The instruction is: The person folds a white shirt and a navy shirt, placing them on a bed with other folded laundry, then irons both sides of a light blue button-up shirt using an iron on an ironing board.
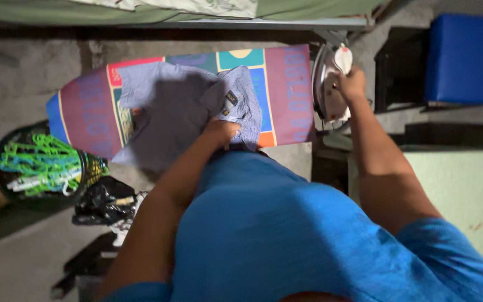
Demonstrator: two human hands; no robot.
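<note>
Much of the ironing board [286,95] is covered: the blue-grey shirt [180,106] lies spread over its middle and hangs over the near edge, so you cannot see the board there. Your left hand [222,133] rests on the shirt near the collar, fingers bent on the cloth; whether it pinches the cloth or only presses, I cannot tell. Your right hand [352,84] is closed around the handle of the iron [331,84], which stands upright at the right end of the board. Your blue top hides the near part of the floor. At the left, just beside the pointed end, stands a dark basket [6,184] with green hangers [40,162]. At the right, a blue seat [468,59] stands well apart from the iron.
</note>
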